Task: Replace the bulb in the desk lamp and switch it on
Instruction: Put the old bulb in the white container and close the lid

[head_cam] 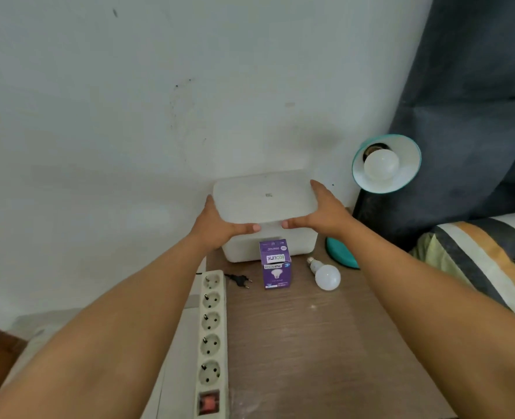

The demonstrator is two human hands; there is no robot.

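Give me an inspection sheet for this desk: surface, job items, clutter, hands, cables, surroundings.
Surface: wooden table, dusty in patches.
Job items: teal desk lamp with a bulb in its socket, unlit; loose bulb lying on its side; purple bulb box standing upright.
Clutter: white lidded box against the wall.
Hands: left hand and right hand grip the lid of the white box at either end; whether the lid is seated or lifted cannot be told.
Cables: power strip on the table's left edge, all sockets vacant; black plug lying unplugged beside it.
Surroundings: white wall; dark curtain; striped bedding at right.
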